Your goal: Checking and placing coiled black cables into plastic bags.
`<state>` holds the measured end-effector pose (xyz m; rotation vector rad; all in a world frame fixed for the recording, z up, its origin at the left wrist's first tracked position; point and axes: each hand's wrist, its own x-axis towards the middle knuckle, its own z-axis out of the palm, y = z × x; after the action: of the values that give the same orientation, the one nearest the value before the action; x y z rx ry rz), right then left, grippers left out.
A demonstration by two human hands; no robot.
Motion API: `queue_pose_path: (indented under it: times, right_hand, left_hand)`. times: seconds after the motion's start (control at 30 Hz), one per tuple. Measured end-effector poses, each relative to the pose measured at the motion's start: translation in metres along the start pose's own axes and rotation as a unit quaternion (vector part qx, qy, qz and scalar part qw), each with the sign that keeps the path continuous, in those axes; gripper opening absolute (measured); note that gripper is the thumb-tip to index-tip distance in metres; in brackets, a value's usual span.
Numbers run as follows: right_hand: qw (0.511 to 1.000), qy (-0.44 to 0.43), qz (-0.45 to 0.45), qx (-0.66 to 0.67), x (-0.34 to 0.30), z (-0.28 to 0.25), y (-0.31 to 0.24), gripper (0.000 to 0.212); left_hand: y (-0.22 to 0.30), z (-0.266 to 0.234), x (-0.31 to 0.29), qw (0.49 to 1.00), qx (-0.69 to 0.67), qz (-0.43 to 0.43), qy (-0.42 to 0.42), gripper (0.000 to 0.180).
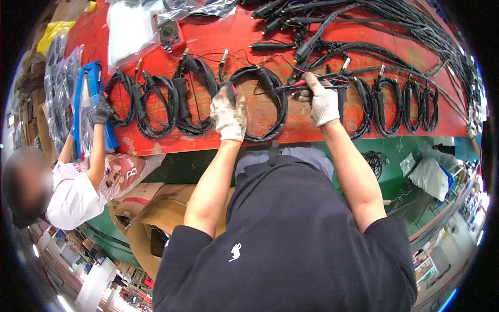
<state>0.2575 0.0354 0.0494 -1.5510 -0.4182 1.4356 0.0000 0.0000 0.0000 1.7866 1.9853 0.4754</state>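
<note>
My left hand [228, 115], in a soiled white work glove, is closed around a black plug end [228, 92] beside a coiled black cable [280, 112] on the red table. My right hand [323, 101], gloved in white, is closed on thin red and black test probes [299, 83] that reach across the top right of that coil. Thin leads run over the table near a red multimeter [169, 35]. Whether a probe tip touches metal is too small to tell.
More coiled black cables [156, 106] lie in a row along the red table [208, 148]. Loose cables with plugs [374, 31] heap at the back right. At left a co-worker's gloved hand [100, 112] is at a blue frame [83, 112] near clear plastic bags [62, 83]. Cardboard [150, 218] stands below.
</note>
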Motion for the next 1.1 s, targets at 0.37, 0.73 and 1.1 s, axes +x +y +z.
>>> queue_pose_path:
  times: [0.37,0.73,1.1]
  right_hand:
    - [0.995,-0.049,-0.061,-0.055,-0.013,0.011,-0.014,0.029]
    - [0.997,-0.061,-0.046,-0.025,-0.019,-0.003,-0.022,0.021]
    - [0.988,-0.084,-0.086,-0.097,-0.015,0.014,-0.028,0.023]
  left_hand:
    - [0.021,0.013,0.027,0.959,0.167,-0.23,0.01,0.086]
    - [0.022,0.022,0.022,0.947,0.112,-0.299,0.036,0.073]
    - [0.019,0.024,0.024,0.945,0.062,-0.317,0.044,0.07]
